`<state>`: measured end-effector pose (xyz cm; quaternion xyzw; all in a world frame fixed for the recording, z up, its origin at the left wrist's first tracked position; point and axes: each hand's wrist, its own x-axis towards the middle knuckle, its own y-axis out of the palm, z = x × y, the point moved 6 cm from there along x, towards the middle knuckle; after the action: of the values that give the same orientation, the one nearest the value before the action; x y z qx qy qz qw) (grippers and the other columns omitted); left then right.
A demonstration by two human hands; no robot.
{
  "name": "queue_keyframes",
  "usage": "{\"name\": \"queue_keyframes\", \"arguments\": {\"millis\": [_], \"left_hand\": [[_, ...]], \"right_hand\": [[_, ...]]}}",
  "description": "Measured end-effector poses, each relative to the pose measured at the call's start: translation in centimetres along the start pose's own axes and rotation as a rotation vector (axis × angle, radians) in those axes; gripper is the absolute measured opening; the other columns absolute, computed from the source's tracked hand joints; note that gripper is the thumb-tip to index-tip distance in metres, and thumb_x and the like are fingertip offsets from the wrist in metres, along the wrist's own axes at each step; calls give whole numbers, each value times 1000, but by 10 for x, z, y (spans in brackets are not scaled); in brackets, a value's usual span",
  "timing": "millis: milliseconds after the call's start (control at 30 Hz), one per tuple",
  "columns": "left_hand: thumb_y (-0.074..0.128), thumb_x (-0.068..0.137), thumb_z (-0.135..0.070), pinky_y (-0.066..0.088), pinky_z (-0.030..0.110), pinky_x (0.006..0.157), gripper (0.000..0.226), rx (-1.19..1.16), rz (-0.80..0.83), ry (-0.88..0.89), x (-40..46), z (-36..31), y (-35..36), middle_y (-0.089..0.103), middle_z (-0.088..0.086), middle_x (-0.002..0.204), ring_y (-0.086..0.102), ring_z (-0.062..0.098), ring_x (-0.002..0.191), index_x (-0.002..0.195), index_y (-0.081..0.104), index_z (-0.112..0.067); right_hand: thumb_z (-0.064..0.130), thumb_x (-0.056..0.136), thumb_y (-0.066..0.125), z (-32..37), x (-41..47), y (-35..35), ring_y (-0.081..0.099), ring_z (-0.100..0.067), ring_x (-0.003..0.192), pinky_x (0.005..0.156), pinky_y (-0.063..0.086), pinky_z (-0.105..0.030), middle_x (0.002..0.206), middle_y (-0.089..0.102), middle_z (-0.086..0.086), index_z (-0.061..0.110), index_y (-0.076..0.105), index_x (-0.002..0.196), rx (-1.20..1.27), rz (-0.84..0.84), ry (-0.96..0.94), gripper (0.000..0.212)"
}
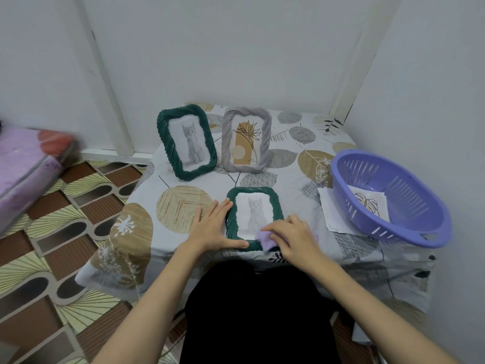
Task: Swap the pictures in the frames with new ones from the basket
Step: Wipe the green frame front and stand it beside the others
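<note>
A dark green frame (254,194) with a grey cat picture lies flat near the table's front edge. My left hand (214,227) lies flat against its left and bottom edge, fingers spread. My right hand (292,236) presses a small lilac cloth (265,239) onto the frame's lower right corner. Two frames stand upright behind: a green one (186,141) with a cat picture and a grey one (246,139) with a plant drawing. A purple basket (388,195) at the right holds a picture with a leaf drawing (368,203).
Loose white sheets (332,211) lie under the basket's left side. The table wears a leaf-patterned cloth (183,206) and stands in a corner of white walls. A pink mattress (29,164) lies on the patterned floor at the left.
</note>
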<state>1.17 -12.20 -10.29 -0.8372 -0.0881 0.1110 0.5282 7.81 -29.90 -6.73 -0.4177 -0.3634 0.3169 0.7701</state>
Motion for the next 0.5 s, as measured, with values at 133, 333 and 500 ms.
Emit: {"name": "queue_keyframes", "arguments": {"millis": [133,333,500], "left_hand": [[36,38,-91,-9,49,116,131,-6,12,6,0,0,-1,-2,-16,156,-6,8,144,148,5,-28],[36,37,-91,-10,48,115,131,-9,-1,3,-2,-1,-1,-1,-16,156,-6,8,144,148,6,-28],[49,46,-85,-10,48,116,124,-23,20,2,-3,-2,-3,-2,-17,156,-6,8,144,148,6,-28]], "right_hand": [[31,83,43,-25,-9,-11,33,-6,76,69,43,-36,89,65,17,29,64,98,53,-13,-35,26],[30,84,44,-6,-5,1,39,-13,76,71,42,-33,96,66,20,31,64,98,54,-40,-51,25],[19,84,62,-44,28,-12,40,-17,77,72,39,-32,88,59,19,27,70,102,38,-81,99,22]]}}
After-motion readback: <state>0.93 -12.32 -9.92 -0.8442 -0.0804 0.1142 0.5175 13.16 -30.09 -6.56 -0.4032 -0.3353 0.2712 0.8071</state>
